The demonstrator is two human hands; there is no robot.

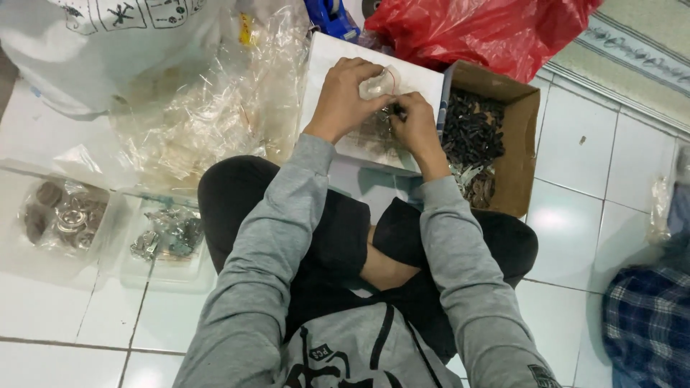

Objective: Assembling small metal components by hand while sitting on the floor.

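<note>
Here the left hand [343, 97] pinched a small clear plastic bag [376, 84] at its mouth; the right hand [415, 123] just beside it, fingers pressed together on small dark parts. Bag looked light, limp, slippery: best held by the rim.

Sleeves [287, 215]: plain grey. Trousers [237, 194]: black. Floor tiles [596, 144]: glossy white with grey grout lines. Plastic bag [489, 29] at top: bright red. Cardboard box [521, 129]: brown, holding dark grey parts [471, 133]. Flat board [338, 65]: white. Small pouch [377, 85]: clear, with a red line. Cloth [647, 316] at lower right: blue and white plaid.
</note>
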